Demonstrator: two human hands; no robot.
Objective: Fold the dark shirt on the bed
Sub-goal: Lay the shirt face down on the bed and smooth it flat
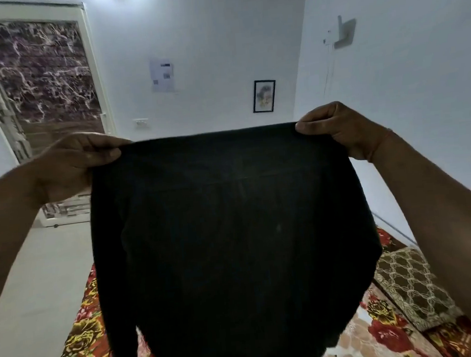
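While the dark shirt (233,243) hangs in mid-air above the floral bedsheet (84,348), its taut top edge runs level between both hands and its lower hem drops close to the sheet, with a sleeve trailing down its left side. Bare floor (31,279) lies open to the left of the shirt, a patterned brown pillow (409,285) sits to its lower right, and a framed picture (264,95) hangs on the wall above it. Both arms reach forward and apart: the left hand (72,165) pinches the shirt's upper left corner and the right hand (340,129) pinches the upper right corner, fingers curled over the cloth.
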